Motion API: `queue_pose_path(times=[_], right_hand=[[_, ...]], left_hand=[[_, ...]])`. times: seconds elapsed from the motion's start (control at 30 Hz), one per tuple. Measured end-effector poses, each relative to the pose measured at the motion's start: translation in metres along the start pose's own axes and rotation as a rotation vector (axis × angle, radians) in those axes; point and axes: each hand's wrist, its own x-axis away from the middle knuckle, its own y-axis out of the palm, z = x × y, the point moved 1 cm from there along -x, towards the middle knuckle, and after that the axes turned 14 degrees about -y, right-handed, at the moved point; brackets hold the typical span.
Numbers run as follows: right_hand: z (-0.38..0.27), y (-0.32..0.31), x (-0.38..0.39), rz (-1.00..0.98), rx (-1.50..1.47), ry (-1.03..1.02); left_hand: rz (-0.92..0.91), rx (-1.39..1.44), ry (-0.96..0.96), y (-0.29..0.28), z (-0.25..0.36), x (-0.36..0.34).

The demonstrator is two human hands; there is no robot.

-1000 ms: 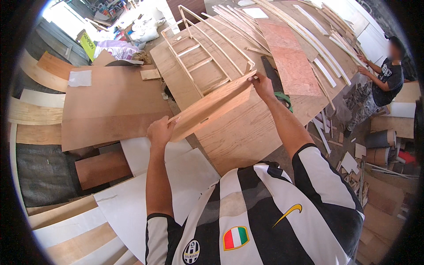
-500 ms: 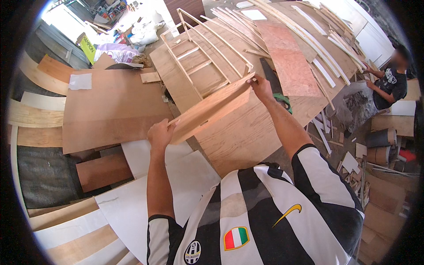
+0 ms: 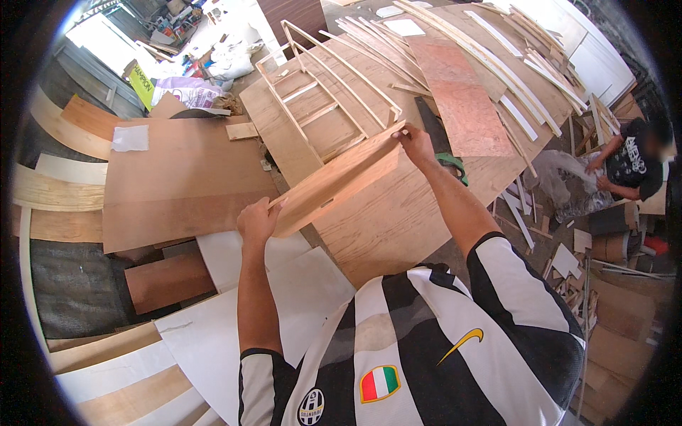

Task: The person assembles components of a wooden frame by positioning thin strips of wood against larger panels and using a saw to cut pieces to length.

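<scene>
My left hand point(image 3: 258, 220) grips the near-left end of a long, narrow plywood piece point(image 3: 348, 167) with a small slot, and my right hand point(image 3: 415, 145) pinches its far-right upper edge. The piece is tilted over a large plywood sheet point(image 3: 379, 227). Just beyond it lies a slender wooden ladder-like frame point(image 3: 304, 91) with crossbars. To the right of my right hand are a dark elongated object point(image 3: 430, 117) and a green item point(image 3: 452, 162), too small to make out, beside a reddish plywood strip point(image 3: 455, 92).
Wood strips point(image 3: 490, 51) lie across the far right. A brown panel point(image 3: 177, 170), white sheets point(image 3: 220, 316) and curved boards point(image 3: 60, 184) fill the left. A co-worker point(image 3: 632, 163) bends at the right, holding translucent sheeting point(image 3: 561, 177), above offcuts point(image 3: 565, 263).
The co-worker has bent down, their hands moving from the wood strips down to the translucent sheeting. My hands and the held piece have shifted only slightly.
</scene>
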Motion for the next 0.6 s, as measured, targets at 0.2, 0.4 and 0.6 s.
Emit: queue_pose_path(times=[0.2, 0.4, 0.6], right_hand=[[0.003, 0.001, 0.001, 0.011, -0.023, -0.017], [0.010, -0.003, 0.015, -0.002, -0.052, -0.026], [0.029, -0.020, 0.057, -0.036, -0.275, 0.016]], left_hand=[[-0.025, 0.023, -0.017, -0.005, 0.004, 0.005], [-0.021, 0.028, 0.122, 0.005, -0.006, 0.018], [-0.242, 0.118, 0.251, 0.004, -0.001, 0.071]])
